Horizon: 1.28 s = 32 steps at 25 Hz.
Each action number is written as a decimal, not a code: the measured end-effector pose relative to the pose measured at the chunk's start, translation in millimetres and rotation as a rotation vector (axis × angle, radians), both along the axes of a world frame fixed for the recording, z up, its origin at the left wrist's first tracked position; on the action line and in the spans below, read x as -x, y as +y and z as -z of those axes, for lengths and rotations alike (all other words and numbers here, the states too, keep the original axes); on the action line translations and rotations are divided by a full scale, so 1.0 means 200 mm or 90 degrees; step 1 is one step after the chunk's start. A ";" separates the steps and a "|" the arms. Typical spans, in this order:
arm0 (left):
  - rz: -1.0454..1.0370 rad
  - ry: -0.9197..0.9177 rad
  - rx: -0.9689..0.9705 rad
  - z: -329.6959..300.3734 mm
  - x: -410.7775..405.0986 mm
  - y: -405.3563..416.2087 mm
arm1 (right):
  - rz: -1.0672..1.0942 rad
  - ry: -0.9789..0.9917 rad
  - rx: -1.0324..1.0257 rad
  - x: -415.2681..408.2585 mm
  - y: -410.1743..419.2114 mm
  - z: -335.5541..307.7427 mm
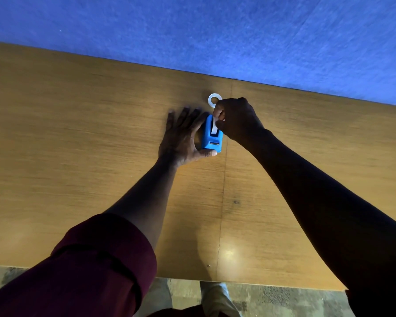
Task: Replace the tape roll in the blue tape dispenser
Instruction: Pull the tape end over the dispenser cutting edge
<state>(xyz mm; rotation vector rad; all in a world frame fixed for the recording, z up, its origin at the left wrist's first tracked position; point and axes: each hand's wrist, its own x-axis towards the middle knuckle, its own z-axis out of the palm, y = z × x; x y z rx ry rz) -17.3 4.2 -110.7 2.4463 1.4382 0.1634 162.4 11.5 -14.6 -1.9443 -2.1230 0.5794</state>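
Head view, centre frame: the left hand (183, 136), fingers straight, steadies the blue dispenser (209, 140) on the surface (78, 138) so the right hand (237, 120) can pinch its white tape (214, 128), a white ring (215, 99) just beyond.

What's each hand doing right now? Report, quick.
Left hand: open, fingers straight, bracing the blue tape dispenser.
Right hand: closed, pinching the white tape roll in it.

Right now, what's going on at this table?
A person is working on a blue tape dispenser on a wooden table. The left hand, fingers straight, steadies its side and near end, while the right hand pinches white tape over its top. A white ring lies on the table just beyond it.
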 end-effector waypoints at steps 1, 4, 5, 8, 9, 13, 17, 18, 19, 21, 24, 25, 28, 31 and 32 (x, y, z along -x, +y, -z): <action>-0.001 -0.002 0.001 0.00 0.00 0.00 | -0.005 -0.001 0.002 0.00 0.00 0.00; -0.003 -0.005 0.001 -0.01 0.00 0.00 | -0.013 -0.011 0.007 -0.01 0.01 0.01; -0.003 -0.006 0.000 -0.02 0.00 0.00 | -0.013 -0.015 0.009 -0.01 0.01 0.01; -0.001 -0.007 0.000 -0.01 0.00 0.00 | -0.018 -0.018 0.013 -0.01 0.01 0.01; -0.001 -0.006 0.000 -0.01 0.00 0.00 | -0.021 -0.017 0.012 -0.01 0.01 0.01; 0.001 -0.006 -0.002 -0.01 0.00 0.00 | -0.023 -0.019 0.018 0.00 0.01 0.01; -0.002 -0.005 0.001 -0.01 0.00 0.00 | -0.025 -0.031 0.028 0.01 0.00 0.01; -0.002 -0.002 0.002 -0.01 0.00 0.00 | -0.025 -0.032 0.029 0.01 0.00 0.00; -0.001 0.000 0.001 0.00 0.00 0.00 | -0.027 -0.033 0.029 0.01 0.00 0.00; -0.001 0.001 -0.002 0.00 0.00 0.00 | -0.027 -0.037 0.029 0.01 0.00 -0.02; -0.001 -0.003 -0.005 -0.01 0.00 0.00 | -0.015 -0.032 0.028 0.00 0.00 -0.03; 0.000 -0.003 -0.005 -0.01 0.00 0.00 | -0.011 -0.028 0.026 0.01 0.00 -0.03; 0.002 -0.003 -0.004 0.00 0.00 0.00 | -0.006 -0.028 0.007 0.01 0.00 -0.03; -0.012 -0.020 0.009 -0.01 0.00 0.00 | -0.001 -0.051 -0.017 0.01 0.00 -0.02; -0.014 -0.026 0.011 -0.01 0.00 0.00 | 0.002 -0.053 -0.020 0.01 0.00 -0.02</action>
